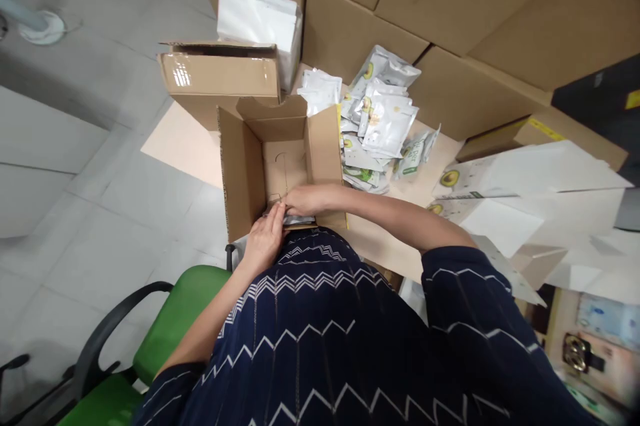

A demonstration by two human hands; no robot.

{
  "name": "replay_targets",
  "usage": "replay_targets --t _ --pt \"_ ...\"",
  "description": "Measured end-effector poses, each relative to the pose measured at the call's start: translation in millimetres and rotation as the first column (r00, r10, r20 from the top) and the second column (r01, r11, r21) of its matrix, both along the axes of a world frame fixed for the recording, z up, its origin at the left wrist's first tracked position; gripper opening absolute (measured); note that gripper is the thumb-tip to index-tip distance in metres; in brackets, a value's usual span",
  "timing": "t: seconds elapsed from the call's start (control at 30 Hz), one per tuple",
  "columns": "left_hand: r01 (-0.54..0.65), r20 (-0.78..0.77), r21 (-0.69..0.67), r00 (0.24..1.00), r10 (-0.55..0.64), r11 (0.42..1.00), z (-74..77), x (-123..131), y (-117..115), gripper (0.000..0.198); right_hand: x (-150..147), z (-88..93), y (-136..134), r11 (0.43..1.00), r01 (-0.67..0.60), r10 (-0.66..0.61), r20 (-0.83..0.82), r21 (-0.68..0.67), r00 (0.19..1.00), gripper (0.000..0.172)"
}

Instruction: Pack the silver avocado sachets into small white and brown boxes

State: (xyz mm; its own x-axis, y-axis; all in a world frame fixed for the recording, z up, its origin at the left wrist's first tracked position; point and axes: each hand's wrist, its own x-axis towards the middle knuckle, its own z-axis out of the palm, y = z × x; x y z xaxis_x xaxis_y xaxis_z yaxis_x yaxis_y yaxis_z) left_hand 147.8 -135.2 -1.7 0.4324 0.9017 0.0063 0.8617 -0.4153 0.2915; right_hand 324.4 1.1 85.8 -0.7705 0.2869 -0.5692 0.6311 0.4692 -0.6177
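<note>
An open cardboard box [243, 166] stands before me at the table's edge, close against my body. Silvery-white sachets [300, 220] lie inside along its near wall, mostly covered by my hands. My right hand [307, 200] reaches in over the right wall, fingers curled down at the sachets; what its fingertips grip is hidden. My left hand [265, 236] comes over the near left corner with fingers stretched out, their tips touching the right hand. Right of the box lies a loose pile of flat sachets [387, 123] with avocado pictures.
Behind stand another cardboard box [225, 76], a stack of white cartons [260, 19] and a wall of large cardboard boxes [355, 33]. White avocado-printed cartons [530, 169] lie at right. A green chair [183, 306] is at my left.
</note>
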Motion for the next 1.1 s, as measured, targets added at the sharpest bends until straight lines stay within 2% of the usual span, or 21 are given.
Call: replay_targets --t 0.07,0.1,0.13,0.17,0.23,0.3,0.33,0.37,0.4,0.43,0.47,0.5,0.57,0.67,0.73,0.77,0.8,0.9,0.97,1.03,1.1 --pt "0.056 -0.041 0.011 0.998 -0.056 0.998 1.1 -4.1 2.6 0.053 17.1 21.2 -2.0 0.984 0.179 -0.177 -0.22 -0.011 0.959 0.025" --pt "0.074 -0.057 0.013 0.996 -0.073 0.997 1.4 -6.4 4.0 0.052 30.3 32.0 -4.9 0.947 0.319 -0.31 -0.344 -0.033 0.886 0.026" --pt "0.086 -0.069 0.019 0.994 -0.084 0.996 1.4 -8.8 5.6 0.051 46.5 41.2 -9.5 0.877 0.474 -0.453 -0.457 -0.075 0.766 0.028" --pt "0.095 -0.078 0.027 0.993 -0.093 0.995 1.0 -11.3 7.2 0.05 65.2 47.4 -15.8 0.77 0.624 -0.583 -0.543 -0.132 0.604 0.029" --pt "0.127 -0.083 0.051 0.989 -0.123 0.991 -0.9 -16.5 10.5 0.048 107.1 45.8 -33.9 0.469 0.848 -0.755 -0.611 -0.248 0.238 0.033" --pt "0.173 -0.074 0.07 0.983 -0.168 0.982 -3.2 -21.9 13.9 0.043 148.1 23.1 -58.3 0.119 0.94 -0.801 -0.59 -0.321 -0.1 0.036" --pt "0.194 -0.068 0.076 0.98 -0.189 0.978 -4.1 -24.5 15.7 0.04 165.7 4.8 -71.9 -0.044 0.942 -0.794 -0.561 -0.331 -0.234 0.037" --pt "0.211 -0.064 0.077 0.976 -0.206 0.974 -4.7 -27.0 17.5 0.037 180.2 -16.5 -85.7 -0.187 0.928 -0.784 -0.52 -0.323 -0.339 0.037" --pt "0.22 -0.063 0.078 0.974 -0.216 0.972 -4.9 -29.1 19.4 0.035 191.1 -39.1 -99.4 -0.299 0.907 -0.781 -0.471 -0.297 -0.411 0.036" --pt "0.225 -0.066 0.076 0.973 -0.221 0.971 -4.6 -30.8 21.2 0.035 198.2 -61.7 -112.1 -0.381 0.889 -0.789 -0.411 -0.254 -0.456 0.034" --pt "0.229 -0.071 0.073 0.972 -0.224 0.971 -3.9 -31.9 22.9 0.034 202.0 -82.8 -123.5 -0.434 0.875 -0.805 -0.344 -0.213 -0.483 0.031" --pt "0.234 -0.077 0.072 0.971 -0.228 0.97 -2.9 -32.4 24.4 0.034 203.0 -101.2 -132.9 -0.46 0.868 -0.825 -0.272 -0.189 -0.496 0.027" --pt "0.237 -0.088 0.071 0.969 -0.231 0.969 0.1 -31.8 26.1 0.033 200.3 -128.3 -144.8 -0.459 0.876 -0.864 -0.156 -0.147 -0.479 0.023" --pt "0.222 -0.098 0.054 0.971 -0.216 0.974 5.6 -29.2 24.3 0.033 198.6 -145.0 -143.9 -0.373 0.922 -0.919 -0.094 -0.101 -0.382 0.02" --pt "0.206 -0.103 0.041 0.974 -0.201 0.978 9.2 -27.6 19.4 0.034 205.6 -145.4 -133.9 -0.319 0.946 -0.938 -0.121 -0.062 -0.325 0.02" --pt "0.199 -0.107 0.04 0.975 -0.193 0.979 10.9 -26.6 15.8 0.034 211.6 -144.0 -127.4 -0.318 0.948 -0.936 -0.15 -0.031 -0.319 0.022" --pt "0.194 -0.114 0.041 0.975 -0.189 0.98 12.6 -25.4 11.5 0.034 218.9 -142.0 -120.4 -0.339 0.941 -0.925 -0.189 0.012 -0.331 0.024" --pt "0.191 -0.135 0.05 0.974 -0.182 0.98 17.1 -16.8 -5.5 0.036 244.1 -135.3 -98.4 -0.468 0.869 -0.851 -0.347 0.16 -0.395 0.038" --pt "0.19 -0.14 0.058 0.973 -0.181 0.98 19.9 -5.5 -18.9 0.037 260.3 -131.2 -83.3 -0.527 0.823 -0.807 -0.427 0.213 -0.407 0.051" --pt "0.188 -0.142 0.07 0.974 -0.177 0.98 21.6 10.0 -33.2 0.037 274.5 -127.5 -67.3 -0.533 0.816 -0.798 -0.453 0.223 -0.397 0.062" --pt "0.183 -0.142 0.074 0.975 -0.172 0.98 21.6 28.0 -47.5 0.037 286.4 -124.2 -50.5 -0.505 0.833 -0.812 -0.452 0.224 -0.371 0.068"
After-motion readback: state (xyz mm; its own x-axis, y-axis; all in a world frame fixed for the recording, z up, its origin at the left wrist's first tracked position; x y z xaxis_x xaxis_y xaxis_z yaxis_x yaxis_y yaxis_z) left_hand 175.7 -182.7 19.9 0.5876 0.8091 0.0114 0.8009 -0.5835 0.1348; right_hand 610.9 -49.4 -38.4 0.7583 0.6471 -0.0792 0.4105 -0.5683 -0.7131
